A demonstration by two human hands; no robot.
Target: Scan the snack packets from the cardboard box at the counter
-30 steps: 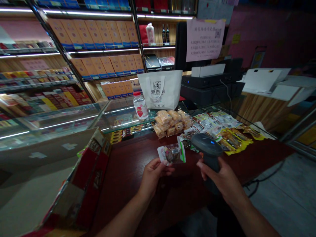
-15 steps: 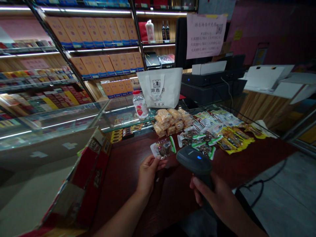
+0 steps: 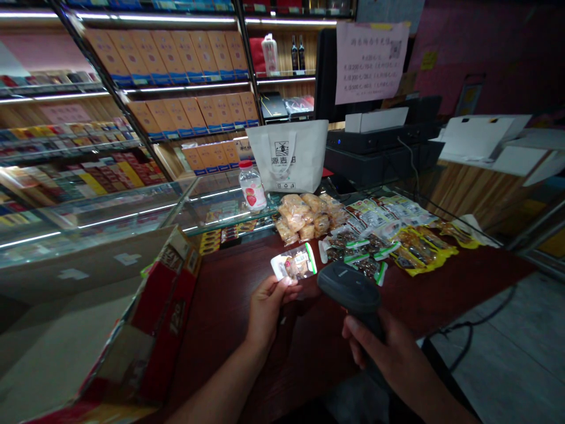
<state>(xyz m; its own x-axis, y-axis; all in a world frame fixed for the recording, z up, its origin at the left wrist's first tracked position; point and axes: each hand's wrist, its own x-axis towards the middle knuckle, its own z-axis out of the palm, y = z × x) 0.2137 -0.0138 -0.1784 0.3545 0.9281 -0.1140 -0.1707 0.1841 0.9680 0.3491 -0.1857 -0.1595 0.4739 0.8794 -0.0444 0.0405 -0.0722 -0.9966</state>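
My left hand (image 3: 270, 300) pinches the lower edge of a small clear snack packet (image 3: 295, 262) with a green strip along its right side. The packet is held just above the dark red table (image 3: 238, 294) and is brightly lit. My right hand (image 3: 375, 341) is wrapped round the handle of a black barcode scanner (image 3: 351, 288), whose head points toward the packet. Beyond the scanner lie several similar green-edged packets (image 3: 359, 250). Behind the held packet is a pile of wrapped bread pieces (image 3: 304, 215).
An open cardboard box (image 3: 165, 306) stands at the left. Yellow-edged packets (image 3: 421, 250) and white packets (image 3: 384, 209) lie at the right. At the back are a bottle with a red cap (image 3: 252, 185), a white tote bag (image 3: 286, 156) and a monitor (image 3: 325, 76).
The packet in my left hand is now lit up brightly, and the blue light on the scanner's top no longer shows. Both hands keep nearly the same places.
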